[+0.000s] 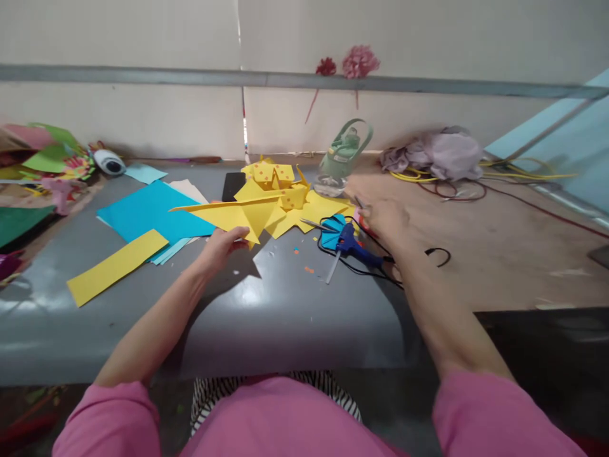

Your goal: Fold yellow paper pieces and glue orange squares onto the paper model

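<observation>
Precariously crowded, a gray tabletop [285,343] carries overlapping blue paper sheets [157,209] at left and, near center, a folded yellow paper sheet [233,219] in front of dotted yellow paper pieces [269,172]. The fingers of the left hand [221,249] pinch the yellow sheet's near edge; too firm a squeeze could crease it, and a sideways sweep could shove the pieces behind. Just beyond, a green-topped bottle [340,158] stands where a knock from the right arm could spill it over the paper. A blue glue gun [351,242] lies with its black cord looped close around the blades of scissors [318,225]; pulling them away might snag the cord and drag the gun. The blurred right hand [387,219] sits at the handles, its fingers curled, their grip impossible to tell. Tiny orange scraps [309,270] could cling to stray glue.
</observation>
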Tool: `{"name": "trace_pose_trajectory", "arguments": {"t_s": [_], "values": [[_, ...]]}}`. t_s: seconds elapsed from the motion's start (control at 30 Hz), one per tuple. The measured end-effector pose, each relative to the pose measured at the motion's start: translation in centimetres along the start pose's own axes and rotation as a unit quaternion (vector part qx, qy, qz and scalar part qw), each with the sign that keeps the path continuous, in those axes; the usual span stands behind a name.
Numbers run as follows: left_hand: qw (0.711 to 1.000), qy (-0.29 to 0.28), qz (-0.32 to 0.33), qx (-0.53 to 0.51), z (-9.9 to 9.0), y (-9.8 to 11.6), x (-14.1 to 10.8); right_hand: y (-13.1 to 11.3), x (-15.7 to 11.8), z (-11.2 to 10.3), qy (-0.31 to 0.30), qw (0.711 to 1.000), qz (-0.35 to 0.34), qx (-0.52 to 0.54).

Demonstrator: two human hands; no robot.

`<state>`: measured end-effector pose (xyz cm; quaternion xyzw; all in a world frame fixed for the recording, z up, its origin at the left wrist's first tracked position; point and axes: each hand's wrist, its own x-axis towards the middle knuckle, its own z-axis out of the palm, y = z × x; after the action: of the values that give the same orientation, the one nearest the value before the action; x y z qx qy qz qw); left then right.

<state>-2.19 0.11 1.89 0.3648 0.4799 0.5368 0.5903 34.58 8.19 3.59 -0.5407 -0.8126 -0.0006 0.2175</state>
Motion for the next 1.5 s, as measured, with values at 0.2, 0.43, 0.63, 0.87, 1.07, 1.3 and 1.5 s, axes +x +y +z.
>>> {"name": "trace_pose_trajectory", "arguments": {"t_s": [0.2, 0.43, 0.63, 0.87, 1.07, 1.3, 1.5], "values": [[0.993, -0.063, -0.077, -0.065, 0.8, 0.8, -2.7, -12.3, -3.6, 4.8, 0.040, 0.984, -0.171, -0.036], [0.977, -0.093, -0.190, -0.017, -1.5, -0.7, -6.4, -16.2, -5.2, 6.6, 0.168, 0.915, -0.348, -0.113], [0.863, -0.309, -0.208, 0.342, -4.3, 1.8, -11.0, -15.3, -6.3, 7.7, 0.028, 0.934, -0.351, -0.059], [0.719, -0.152, 0.186, 0.652, -1.4, -0.3, -4.7, -15.5, -5.5, 8.1, -0.095, 0.961, -0.248, 0.070], [0.673, -0.155, 0.164, 0.705, -1.0, -1.4, -1.1, -15.7, -4.5, 8.4, -0.180, 0.952, -0.023, 0.248], [0.685, -0.137, 0.155, 0.698, -1.1, -1.5, -0.9, -15.9, -5.5, 9.6, -0.090, 0.967, -0.085, 0.224], [0.699, -0.148, 0.198, 0.671, -2.1, -2.3, -0.8, -15.5, -5.9, 10.3, -0.041, 0.977, -0.160, 0.133]]}}
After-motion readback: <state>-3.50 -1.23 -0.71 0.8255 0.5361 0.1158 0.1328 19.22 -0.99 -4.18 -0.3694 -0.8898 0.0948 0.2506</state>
